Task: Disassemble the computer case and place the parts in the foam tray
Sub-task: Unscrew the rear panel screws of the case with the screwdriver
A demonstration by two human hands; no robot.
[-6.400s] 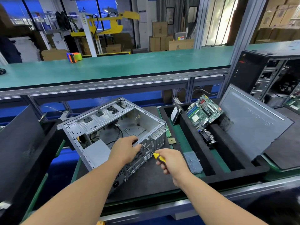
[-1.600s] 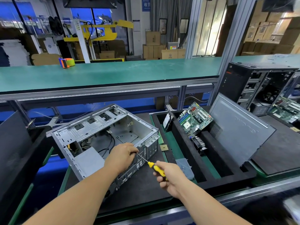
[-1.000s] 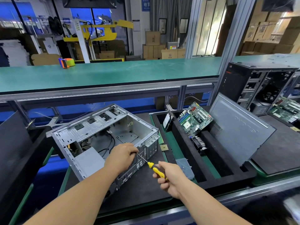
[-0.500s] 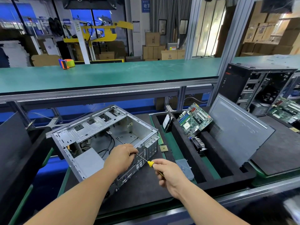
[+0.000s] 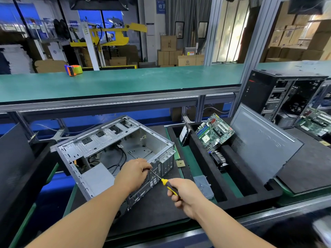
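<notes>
**Backing a screw out of the rear panel**

The computer case [image 5: 114, 154] is lying open on its side, just left of the foam tray [image 5: 202, 169]. The left hand [image 5: 133, 173] is curling over the case's rear edge, bracing it. The right hand [image 5: 182, 193] is gripping the screwdriver [image 5: 167, 184], its tip hidden under the left fingers. The step is likely going best with the shaft staying square to the screw, pressing firmly inward, turning slowly, and the left hand catching the freed screw.
</notes>
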